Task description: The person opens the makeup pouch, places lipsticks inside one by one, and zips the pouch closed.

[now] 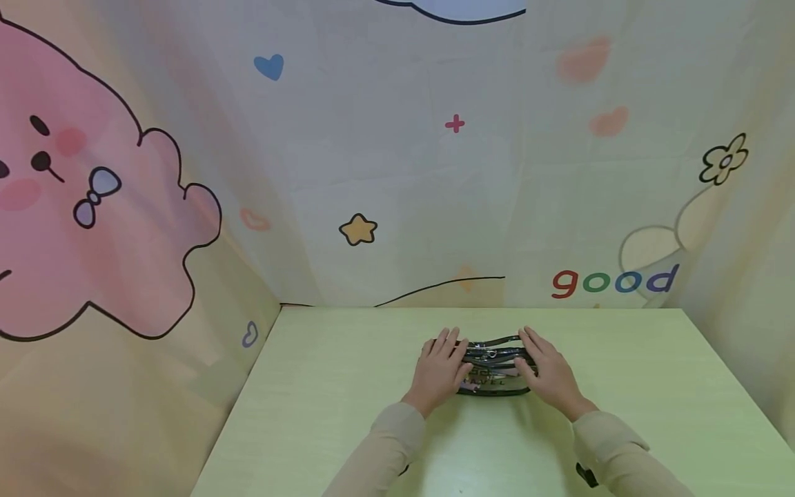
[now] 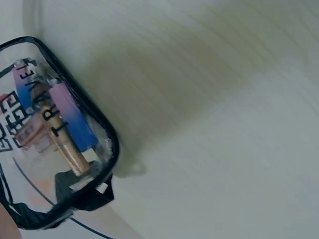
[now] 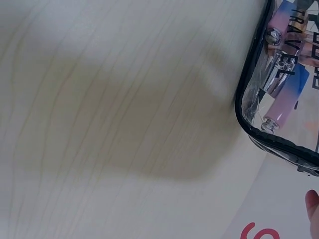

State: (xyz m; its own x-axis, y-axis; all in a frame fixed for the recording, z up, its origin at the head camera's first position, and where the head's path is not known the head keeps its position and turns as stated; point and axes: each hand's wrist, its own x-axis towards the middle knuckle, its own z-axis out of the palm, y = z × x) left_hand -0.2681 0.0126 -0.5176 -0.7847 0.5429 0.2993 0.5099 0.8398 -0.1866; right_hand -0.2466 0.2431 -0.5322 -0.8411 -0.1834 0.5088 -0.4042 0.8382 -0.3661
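Observation:
A clear zip pouch [image 1: 491, 388] with black trim and TRAVEL lettering sits on the table between both hands. My left hand [image 1: 437, 373] rests on its left end, fingers extended over the top and thumb near the front. At the other end my right hand [image 1: 551, 374] touches it, fingers stretched towards the far edge. Through the plastic in the left wrist view show a pink-and-blue tube [image 2: 74, 117] and a gold tube [image 2: 67, 149]. The right wrist view shows another pink-and-blue tube [image 3: 286, 97] inside, and a fingertip [image 3: 312, 201] at the right edge.
The pale wood-grain table [image 1: 323, 400] ends at a printed curtain [image 1: 397, 166] behind. More printed cloth hangs along the left and right sides. A small black piece [image 1: 586, 475] shows by the right sleeve.

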